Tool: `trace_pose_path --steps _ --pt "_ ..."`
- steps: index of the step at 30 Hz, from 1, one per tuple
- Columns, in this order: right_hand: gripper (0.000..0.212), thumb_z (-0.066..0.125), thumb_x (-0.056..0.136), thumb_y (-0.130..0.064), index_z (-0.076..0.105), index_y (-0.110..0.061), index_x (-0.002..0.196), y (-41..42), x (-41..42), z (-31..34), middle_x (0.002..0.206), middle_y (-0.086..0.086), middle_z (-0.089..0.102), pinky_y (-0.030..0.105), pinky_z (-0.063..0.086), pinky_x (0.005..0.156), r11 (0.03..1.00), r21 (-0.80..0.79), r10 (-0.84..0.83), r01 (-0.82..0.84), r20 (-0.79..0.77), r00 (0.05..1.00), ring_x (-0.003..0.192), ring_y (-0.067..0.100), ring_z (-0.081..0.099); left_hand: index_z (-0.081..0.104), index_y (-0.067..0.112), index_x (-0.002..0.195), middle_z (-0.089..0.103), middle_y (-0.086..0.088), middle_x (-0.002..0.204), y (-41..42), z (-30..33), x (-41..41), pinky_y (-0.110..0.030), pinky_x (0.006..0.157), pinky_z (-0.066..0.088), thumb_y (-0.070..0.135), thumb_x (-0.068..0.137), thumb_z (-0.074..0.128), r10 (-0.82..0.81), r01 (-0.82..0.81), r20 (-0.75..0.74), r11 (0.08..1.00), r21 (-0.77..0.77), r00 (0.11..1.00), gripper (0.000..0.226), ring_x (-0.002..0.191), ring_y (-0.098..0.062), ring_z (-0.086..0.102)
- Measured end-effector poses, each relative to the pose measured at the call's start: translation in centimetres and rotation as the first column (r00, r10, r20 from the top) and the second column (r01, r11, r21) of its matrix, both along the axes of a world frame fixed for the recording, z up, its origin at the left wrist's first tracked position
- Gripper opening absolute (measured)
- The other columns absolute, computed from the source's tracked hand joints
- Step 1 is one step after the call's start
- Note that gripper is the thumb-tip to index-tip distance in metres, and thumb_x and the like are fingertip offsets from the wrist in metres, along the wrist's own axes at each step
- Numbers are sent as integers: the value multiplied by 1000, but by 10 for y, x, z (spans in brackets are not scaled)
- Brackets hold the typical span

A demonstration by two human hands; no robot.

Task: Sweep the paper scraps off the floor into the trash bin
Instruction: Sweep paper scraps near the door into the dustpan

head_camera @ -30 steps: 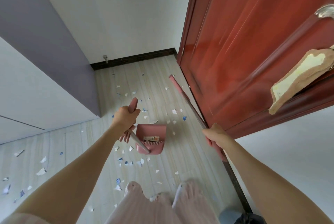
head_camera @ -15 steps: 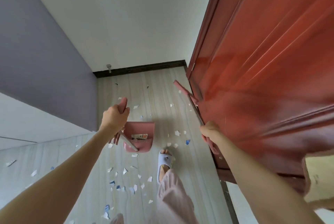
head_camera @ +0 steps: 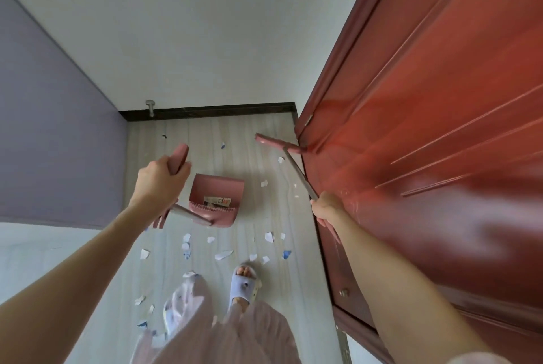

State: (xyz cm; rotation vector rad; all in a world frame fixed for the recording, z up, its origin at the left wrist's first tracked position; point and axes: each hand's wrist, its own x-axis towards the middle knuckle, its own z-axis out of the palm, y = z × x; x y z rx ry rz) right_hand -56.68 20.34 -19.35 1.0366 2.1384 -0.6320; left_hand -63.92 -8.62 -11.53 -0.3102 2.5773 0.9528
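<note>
My left hand [head_camera: 158, 181] grips the pink handle of a long-handled pink dustpan [head_camera: 219, 194], which hangs just above the pale floor with a printed label inside. My right hand [head_camera: 327, 206] is closed around the grey shaft of a pink broom [head_camera: 277, 144]; its head lies near the foot of the red door. White and blue paper scraps [head_camera: 223, 254] are scattered over the floor between the dustpan and my feet, with a few farther off near the broom head. No trash bin is in view.
An open red door [head_camera: 426, 128] fills the right side, close to the broom. A purple cabinet [head_camera: 58, 143] stands on the left. A white wall with a dark skirting board [head_camera: 211, 111] and a door stopper [head_camera: 150, 106] closes the far end. My slippered feet [head_camera: 244, 284] stand below.
I have stepped forward into the corner. The dustpan and broom moved farther along the floor with me, and the broom head swung toward the door's foot. More scraps now lie behind the dustpan.
</note>
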Motion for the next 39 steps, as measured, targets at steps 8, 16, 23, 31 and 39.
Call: trace_pose_path --steps 8,16,23,31,39 --pt "36 38 96 -6 50 -1 130 -1 6 -41 52 9 54 24 44 51 999 -31 -43 44 49 998 65 26 62 57 2 90 57 -12 71 5 -18 -15 -47 73 58 33 95 52 -43 43 -1 999 24 999 33 72 -36 63" --pt "47 31 100 -12 30 -12 148 -21 69 -59 86 13 64 26 47 51 996 -7 -83 84 91 992 44 16 49 56 3 93 59 -13 74 -9 -22 -2 -49 70 58 35 95 52 -103 102 14 993 54 995 33 68 -34 61" --pt "41 35 95 -5 41 -2 136 -70 119 -36 54 8 50 19 36 33 977 -115 -165 181 139 977 32 16 46 55 5 88 56 -9 67 -21 -17 -1 -38 64 57 32 95 53 -205 204 18 978 49 979 28 55 -28 60" --pt "21 31 79 -1 49 -4 69 -64 122 14 35 6 43 17 29 38 906 -211 -331 366 185 925 29 16 35 54 8 84 56 -6 66 -34 -4 -7 -28 57 52 32 96 52 -294 292 36 956 38 955 27 51 -21 59" --pt "22 33 90 -7 45 -8 72 -84 68 40 47 3 36 17 29 37 864 -220 -444 452 88 892 42 13 38 57 4 93 56 -8 70 -66 10 -26 -35 65 55 33 96 51 -303 302 43 953 22 952 31 59 -26 60"
